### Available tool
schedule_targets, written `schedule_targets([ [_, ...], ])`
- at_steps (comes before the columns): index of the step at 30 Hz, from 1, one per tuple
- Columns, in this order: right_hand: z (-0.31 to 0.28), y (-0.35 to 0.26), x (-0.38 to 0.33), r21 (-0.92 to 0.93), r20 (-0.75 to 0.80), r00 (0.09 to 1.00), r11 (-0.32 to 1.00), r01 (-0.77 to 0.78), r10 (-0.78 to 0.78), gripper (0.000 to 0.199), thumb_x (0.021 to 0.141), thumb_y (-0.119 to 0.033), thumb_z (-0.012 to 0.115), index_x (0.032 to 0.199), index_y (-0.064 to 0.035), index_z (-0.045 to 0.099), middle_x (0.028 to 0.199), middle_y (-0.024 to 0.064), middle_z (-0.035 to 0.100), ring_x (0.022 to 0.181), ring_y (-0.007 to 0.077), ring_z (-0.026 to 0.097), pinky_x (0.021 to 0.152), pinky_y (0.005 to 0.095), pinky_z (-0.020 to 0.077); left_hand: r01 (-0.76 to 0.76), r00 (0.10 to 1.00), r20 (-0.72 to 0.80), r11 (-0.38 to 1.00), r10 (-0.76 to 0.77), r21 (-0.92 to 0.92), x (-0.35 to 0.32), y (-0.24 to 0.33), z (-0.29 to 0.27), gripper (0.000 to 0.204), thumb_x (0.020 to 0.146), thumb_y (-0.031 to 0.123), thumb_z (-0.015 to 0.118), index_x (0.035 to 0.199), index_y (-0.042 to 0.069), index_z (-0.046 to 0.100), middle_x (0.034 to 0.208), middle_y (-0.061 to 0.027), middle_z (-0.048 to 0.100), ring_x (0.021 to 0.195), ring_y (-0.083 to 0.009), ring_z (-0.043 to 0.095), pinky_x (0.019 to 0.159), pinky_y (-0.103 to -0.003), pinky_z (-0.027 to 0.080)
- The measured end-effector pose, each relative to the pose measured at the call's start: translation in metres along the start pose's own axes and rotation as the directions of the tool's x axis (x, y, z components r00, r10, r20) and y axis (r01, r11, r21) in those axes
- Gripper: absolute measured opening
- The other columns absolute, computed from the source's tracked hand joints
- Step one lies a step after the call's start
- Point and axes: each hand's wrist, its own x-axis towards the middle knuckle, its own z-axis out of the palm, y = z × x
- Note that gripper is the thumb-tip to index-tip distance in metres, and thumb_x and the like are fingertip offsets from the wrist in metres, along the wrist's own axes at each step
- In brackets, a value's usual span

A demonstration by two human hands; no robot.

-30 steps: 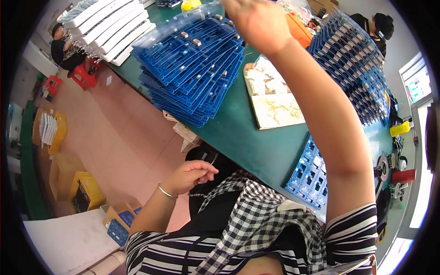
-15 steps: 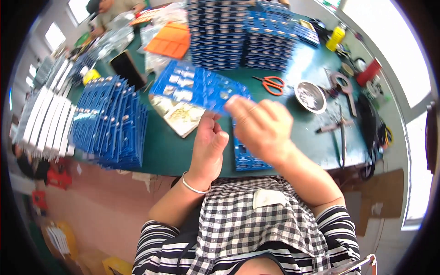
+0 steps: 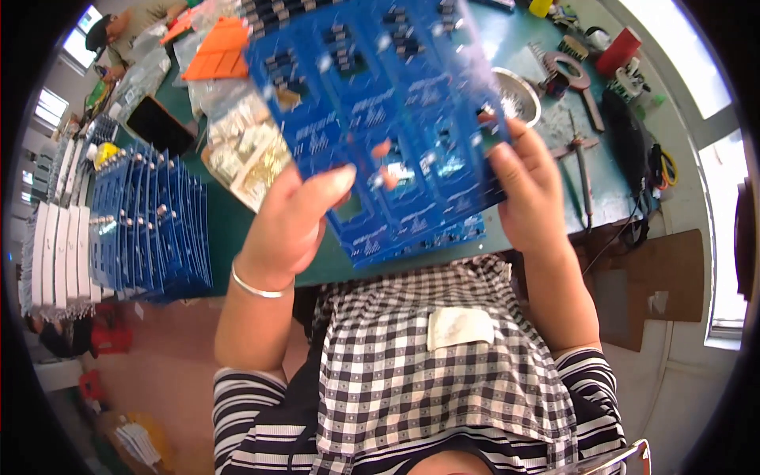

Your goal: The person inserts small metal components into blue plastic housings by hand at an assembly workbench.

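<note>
Between both hands I hold up a large blue circuit board panel (image 3: 380, 134) with rows of black components and several cut-out openings. My left hand (image 3: 289, 218) grips its lower left side, the thumb on the face and fingertips showing through an opening. My right hand (image 3: 529, 186) is closed on the right edge, thumb in front. Below the raised panel, another blue board (image 3: 467, 229) lies on the green table, mostly hidden. A tray of small pale and gold parts (image 3: 249, 150) sits just beyond my left hand.
Many blue boards (image 3: 150, 229) stand upright at the left, beside white strips (image 3: 59, 253). A dark phone (image 3: 161, 124) and orange sheets (image 3: 218, 51) lie farther back. At the right are a metal bowl (image 3: 518, 96), tape roll (image 3: 568, 71), red cylinder (image 3: 618, 51) and tools. A person (image 3: 127, 36) sits far left.
The blue panel has swung from a flat tilt to facing me, closer and larger. My left hand now grips its left side, while my right hand has moved to the right edge.
</note>
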Motion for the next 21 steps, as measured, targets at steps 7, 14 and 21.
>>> schedule_targets([
  [7, -0.014, 0.033, -0.011, 0.098, -0.156, 0.985, 0.993, -0.059, 0.074, 0.034, 0.099, -0.014, 0.052, 0.129, 0.0034, 0.048, 0.109, 0.0074, 0.064, 0.091, 0.0094, 0.062, 0.081, 0.0236, 0.0511, 0.058, 0.991, -0.128, 0.973, -0.029, 0.224, -0.002, -0.043, -0.026, 0.029, 0.086, -0.001, 0.068, 0.111, 0.000, 0.054, 0.089, 0.0000, 0.060, 0.081, -0.0053, 0.056, 0.075, -0.019, 0.047],
  [14, -0.030, 0.066, -0.046, -0.608, -0.188, 0.982, 0.788, -0.097, -0.024, 0.043, 0.091, -0.018, 0.062, 0.130, -0.0010, 0.052, 0.105, 0.0084, 0.061, 0.091, 0.0189, 0.058, 0.087, 0.0321, 0.0438, 0.152, 0.963, -0.265, 0.913, -0.050, 0.379, -0.029, -0.088, -0.024, 0.030, 0.085, 0.004, 0.071, 0.112, -0.003, 0.059, 0.082, -0.0019, 0.064, 0.073, -0.0055, 0.058, 0.066, -0.021, 0.048],
  [21, -0.028, 0.076, -0.056, -0.980, -0.101, 0.994, 0.176, -0.092, -0.039, 0.049, 0.089, -0.032, 0.063, 0.130, -0.0066, 0.056, 0.096, 0.0051, 0.054, 0.095, 0.0237, 0.049, 0.090, 0.0398, 0.0322, 0.208, 0.954, -0.299, 0.704, 0.007, 0.680, -0.034, -0.097, -0.032, 0.035, 0.082, 0.013, 0.073, 0.112, 0.000, 0.062, 0.071, -0.0046, 0.065, 0.061, -0.0103, 0.058, 0.057, -0.026, 0.046],
])
